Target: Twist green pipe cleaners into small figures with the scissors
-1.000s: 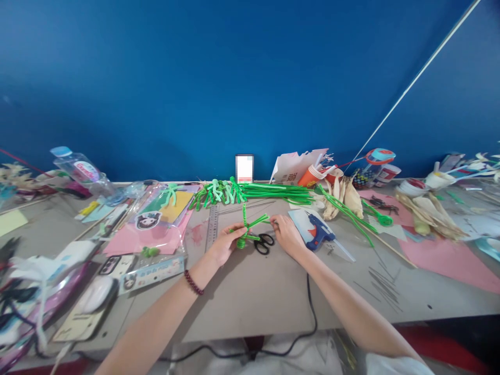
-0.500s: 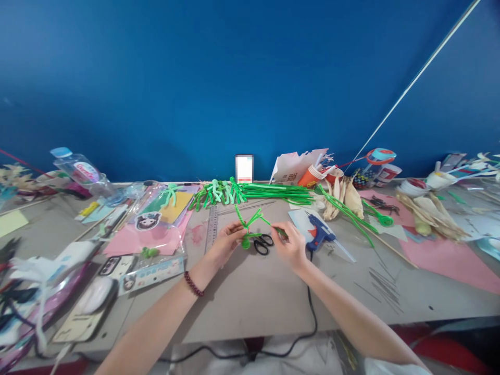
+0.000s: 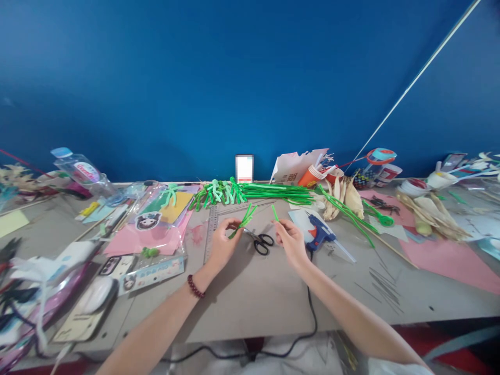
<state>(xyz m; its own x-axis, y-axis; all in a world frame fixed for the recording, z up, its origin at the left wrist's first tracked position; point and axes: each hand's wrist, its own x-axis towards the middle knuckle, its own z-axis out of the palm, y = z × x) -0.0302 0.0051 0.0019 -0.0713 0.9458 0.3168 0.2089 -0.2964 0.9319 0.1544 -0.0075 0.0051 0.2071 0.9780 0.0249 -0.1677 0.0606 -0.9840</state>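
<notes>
My left hand (image 3: 225,240) is closed on a small bunch of bent green pipe cleaners (image 3: 247,214), whose tips fan up past the fingers. Its lower part is hidden in the hand. Between finger and thumb, my right hand (image 3: 289,240) pinches a short green pipe cleaner piece (image 3: 274,212) that points upward. The two hands are apart. Black-handled scissors (image 3: 262,244) lie on the table between them. Beyond the hands is a long bundle of green pipe cleaners (image 3: 277,194), with twisted light and dark green shapes (image 3: 222,192) at its left end.
A blue glue gun (image 3: 321,232) lies right of my right hand, near its dark cable (image 3: 312,307). A clear ruler (image 3: 211,232) and pink paper (image 3: 125,240) are on the left. A phone (image 3: 244,169) leans on the wall. Dried husks (image 3: 344,198) and paper cups (image 3: 310,176) stand at back right.
The green shape that stretched between the hands is now gathered in my left hand. My right hand has come away from it, holding a short piece upright.
</notes>
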